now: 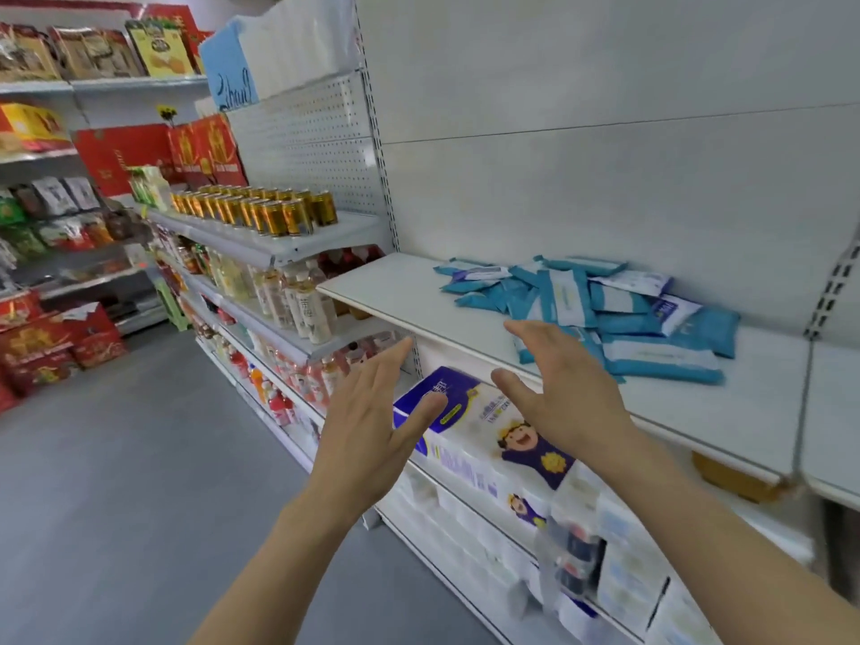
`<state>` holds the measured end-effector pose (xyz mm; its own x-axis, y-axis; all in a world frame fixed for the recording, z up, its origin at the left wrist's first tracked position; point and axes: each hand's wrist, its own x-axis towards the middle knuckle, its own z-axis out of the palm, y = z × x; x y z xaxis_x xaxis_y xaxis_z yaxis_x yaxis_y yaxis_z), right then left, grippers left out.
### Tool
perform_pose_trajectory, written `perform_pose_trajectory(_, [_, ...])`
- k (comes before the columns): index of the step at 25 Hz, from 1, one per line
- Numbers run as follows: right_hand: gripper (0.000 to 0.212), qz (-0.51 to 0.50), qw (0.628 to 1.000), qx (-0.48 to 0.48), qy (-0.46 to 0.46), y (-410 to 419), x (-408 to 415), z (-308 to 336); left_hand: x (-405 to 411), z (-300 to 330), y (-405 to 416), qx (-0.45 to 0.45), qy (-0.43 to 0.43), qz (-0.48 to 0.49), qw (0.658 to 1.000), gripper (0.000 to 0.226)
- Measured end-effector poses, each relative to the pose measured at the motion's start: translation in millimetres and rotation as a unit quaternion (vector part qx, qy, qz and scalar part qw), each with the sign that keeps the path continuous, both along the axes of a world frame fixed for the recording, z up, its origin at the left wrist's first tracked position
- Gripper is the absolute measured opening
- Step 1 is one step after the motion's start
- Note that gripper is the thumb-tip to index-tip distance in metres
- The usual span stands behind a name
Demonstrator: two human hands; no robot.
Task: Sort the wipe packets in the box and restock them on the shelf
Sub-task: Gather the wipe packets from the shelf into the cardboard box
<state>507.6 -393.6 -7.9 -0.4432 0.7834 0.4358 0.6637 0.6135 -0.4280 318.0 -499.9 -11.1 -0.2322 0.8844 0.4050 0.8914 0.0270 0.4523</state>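
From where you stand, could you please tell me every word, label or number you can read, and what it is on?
Nothing reads with certainty.
Blue pack on the top shelf: handwritten script, perhaps "Lihui", uncertain.
Wipe packets: labels blurred.
Tissue pack: characters too blurred.
Bottles: label characters too small.
Red boxes: gold print unreadable.

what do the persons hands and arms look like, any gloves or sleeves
Both are bare. The left hand and right hand wear no gloves, and no rings, watch or bands show. Both forearms are uncovered as far as the bottom edge of the frame, so no sleeve is in view.
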Motion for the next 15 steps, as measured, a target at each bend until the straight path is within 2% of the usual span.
perform_pose_trajectory(5, [0.058, -0.054, 0.998, -0.017, -0.035, 84, -37, -10, -50, -16, 111, -0.032, -0.062, -0.067, 0.995, 0.078])
perform_pose_trajectory(11, [0.061, -0.154, 0.986, -0.026, -0.052, 184, -102, -16, -126, -20, 254, -0.049, -0.029, -0.163, 0.985, 0.068])
perform_pose_trajectory(13, [0.07, -0.171, 0.983, -0.029, -0.067, 216, -133, -19, -155, -15, 302, -0.062, -0.03, -0.198, 0.978, 0.067])
perform_pose_trajectory(15, [0.088, -0.189, 0.973, -0.048, -0.125, 247, -153, -24, -179, -13, 349, -0.085, -0.034, -0.22, 0.971, 0.068])
